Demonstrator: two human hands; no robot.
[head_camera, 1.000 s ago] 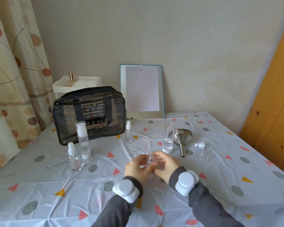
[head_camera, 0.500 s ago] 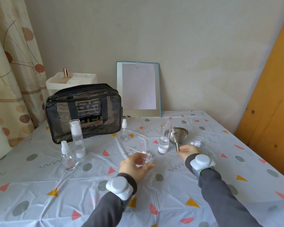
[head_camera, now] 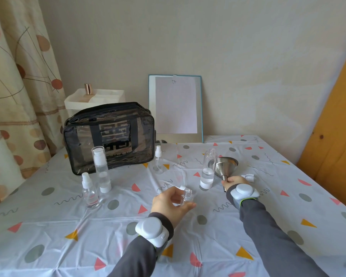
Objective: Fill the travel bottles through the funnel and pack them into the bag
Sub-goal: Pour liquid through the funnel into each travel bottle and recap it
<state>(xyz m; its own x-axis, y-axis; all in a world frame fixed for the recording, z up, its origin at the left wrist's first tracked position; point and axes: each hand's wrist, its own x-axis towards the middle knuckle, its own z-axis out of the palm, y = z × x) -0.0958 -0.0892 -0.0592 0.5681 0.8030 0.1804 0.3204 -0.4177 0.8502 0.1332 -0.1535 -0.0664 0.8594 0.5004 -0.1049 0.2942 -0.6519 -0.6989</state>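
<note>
Reaching in from the near edge of the table (head_camera: 48,246), two grey sleeves (head_camera: 268,226) are seen, each with a white wrist device (head_camera: 152,229) strapped on. Over the middle of the table, a small clear bottle (head_camera: 187,197), uncapped and upright, is pinched between the thumb and curled fingers of the left hand (head_camera: 169,203). Further in and to the right, the narrow spout of the metal funnel (head_camera: 226,165) is gripped by the right hand (head_camera: 235,181), whose fingers are curled round it. The funnel is held tilted, its bowl just beside an uncapped tall bottle (head_camera: 207,172) that is partly filled with clear liquid. A white sprayer cap (head_camera: 249,177) is seen lying just beyond the right hand. Toward the left edge, a short spray bottle (head_camera: 90,193) and a taller pump bottle (head_camera: 101,170) are stood close together, and another spray bottle (head_camera: 158,161) is stood nearer the middle. Behind these, toward the far left corner, the dark see-through bag (head_camera: 110,134) is set upright. At the far edge, a framed board (head_camera: 176,106) is leaned against the wall.
</note>
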